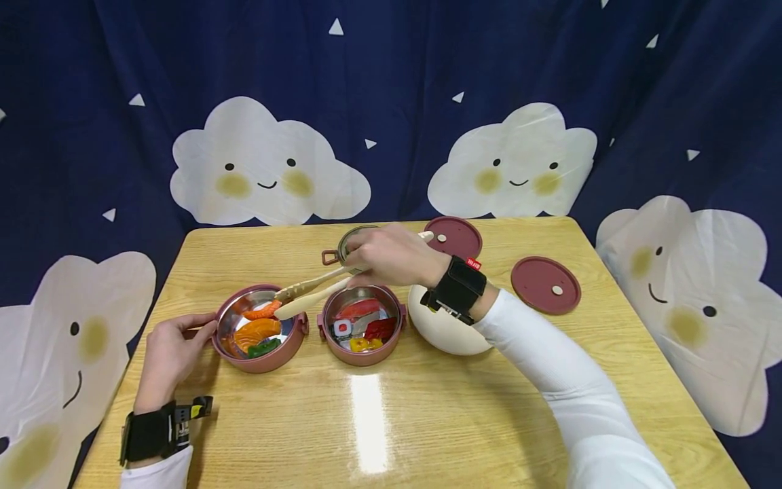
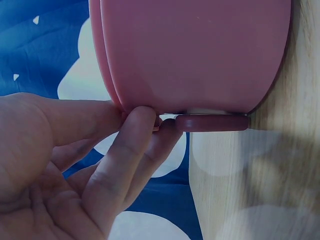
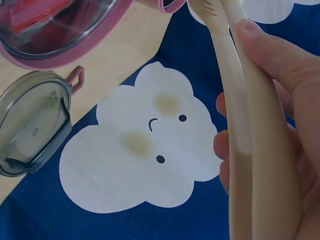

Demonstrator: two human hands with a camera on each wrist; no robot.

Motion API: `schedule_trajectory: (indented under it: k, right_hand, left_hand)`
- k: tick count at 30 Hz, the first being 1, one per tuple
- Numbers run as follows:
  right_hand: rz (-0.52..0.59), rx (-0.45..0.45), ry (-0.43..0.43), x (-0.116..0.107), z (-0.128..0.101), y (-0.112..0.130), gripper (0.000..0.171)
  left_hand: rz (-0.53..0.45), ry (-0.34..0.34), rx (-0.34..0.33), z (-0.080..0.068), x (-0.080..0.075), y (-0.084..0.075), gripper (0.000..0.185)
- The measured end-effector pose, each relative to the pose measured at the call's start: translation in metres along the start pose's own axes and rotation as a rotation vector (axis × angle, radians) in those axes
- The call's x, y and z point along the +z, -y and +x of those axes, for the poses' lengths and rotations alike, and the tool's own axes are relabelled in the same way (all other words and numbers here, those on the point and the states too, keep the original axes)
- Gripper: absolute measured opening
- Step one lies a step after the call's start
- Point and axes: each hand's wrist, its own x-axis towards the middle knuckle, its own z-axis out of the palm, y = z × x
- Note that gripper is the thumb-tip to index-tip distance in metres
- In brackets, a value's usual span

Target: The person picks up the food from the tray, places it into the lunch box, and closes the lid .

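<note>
Tongs (image 1: 311, 291) squeezed in right hand (image 1: 391, 257) (tips hide shrimp); left hand (image 1: 174, 353) fingers pinch bowl (image 1: 256, 360) handle.

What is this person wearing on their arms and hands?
Both hands are bare, no gloves. The left hand and right hand each have a black strap at the wrist carrying a small device; the right one shows a red tag, the left one a yellow mark. White long sleeves reach down to the straps.

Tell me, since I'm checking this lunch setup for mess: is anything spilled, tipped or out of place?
Nothing stands out. Both pink bowls sit upright with food inside, and two lids lie flat on the table.
</note>
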Motion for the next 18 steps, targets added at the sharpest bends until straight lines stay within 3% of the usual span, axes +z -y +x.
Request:
schedule_trajectory:
  k: [18]
  right_hand:
    - [-0.132,-0.004,0.219,-0.002,0.054,0.021,0.027]
  left_hand:
    - [-0.008,-0.006,0.009,0.0,0.001,0.001,0.027]
